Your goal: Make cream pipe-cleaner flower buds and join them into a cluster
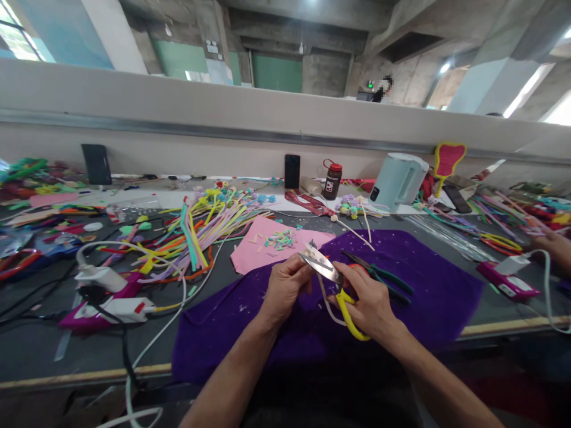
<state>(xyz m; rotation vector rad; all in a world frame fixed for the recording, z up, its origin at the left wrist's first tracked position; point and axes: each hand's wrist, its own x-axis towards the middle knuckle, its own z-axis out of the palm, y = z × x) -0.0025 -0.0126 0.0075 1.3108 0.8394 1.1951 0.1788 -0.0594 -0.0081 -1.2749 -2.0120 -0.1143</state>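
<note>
From the head view, no writing reads clearly: the dark bottle with a red cap point(332, 179) near the tabletop's far edge carries a label, but it is too small to make out.

Your right hand point(368, 302) is wrapped around the yellow handles of the scissors point(329, 278), whose steel blades stand parted and point toward your left hand. Your left hand point(285, 284) is curled, its fingertips pinched on something small right at the blade tips; what it is cannot be told. A pale strand point(325, 300) loops down between your two hands. Just beyond your right hand lie pliers with green grips point(382, 278).

Both hands hover over a purple cloth point(428, 279) spread at the tabletop's near edge, speckled with pale scraps. A pink sheet point(256, 249) bearing cut coloured bits touches the cloth's far left side. Left of that, a heap of coloured pipe cleaners point(200, 229) fans out, and a glue gun point(107, 309) rests at the near left. A pale kettle point(398, 180) stands at the far right. Another person's hand point(555, 246) rests at the right edge. Beyond a low grey partition, concrete beams and columns show.
</note>
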